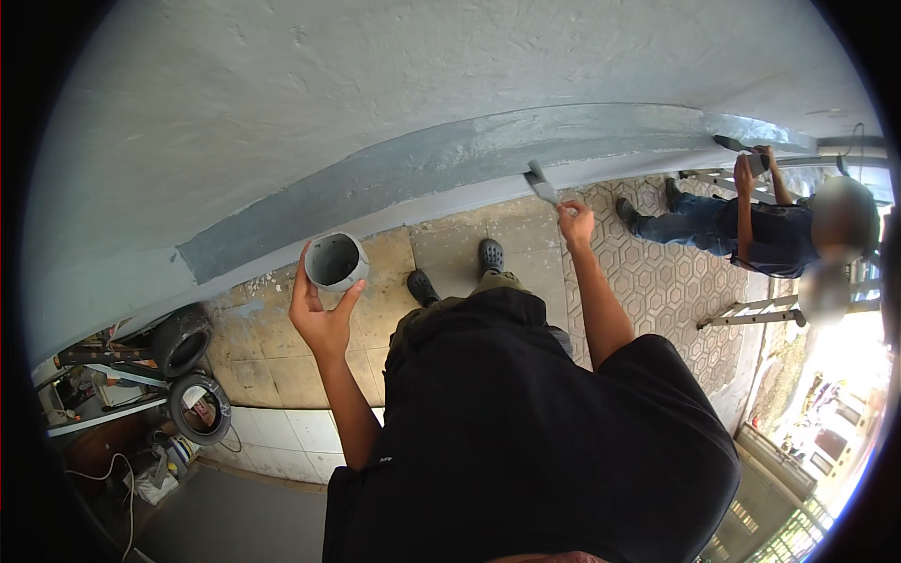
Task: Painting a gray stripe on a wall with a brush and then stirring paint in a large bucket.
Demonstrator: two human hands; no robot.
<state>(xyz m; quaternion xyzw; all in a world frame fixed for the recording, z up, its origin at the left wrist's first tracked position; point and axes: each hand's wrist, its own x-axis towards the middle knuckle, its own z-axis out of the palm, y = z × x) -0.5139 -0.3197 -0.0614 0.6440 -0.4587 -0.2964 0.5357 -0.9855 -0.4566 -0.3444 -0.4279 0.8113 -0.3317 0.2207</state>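
My left hand (326, 317) is wrapped round a light grey cup (349, 284), its open top facing up. Dark grey coats the inside of this cup; how full it is I cannot tell. In my right hand (576, 223) is a putty knife (542, 187), gripped by its handle. Its blade points up and left toward the wall and carries some grey material. Before me runs the pale grey wall (282, 103), with a darker grey band (375, 178) along its lower part. The blade appears close to the band's lower edge; contact I cannot make out.
At the right, another person (770, 225) holds a dark tool and a grey container near the wall, beside a metal ladder (751, 312). Tyres (199, 410) and a cluttered shelf (108, 418) stand at the left. Underfoot are tiles (460, 253) and patterned paving (657, 272).
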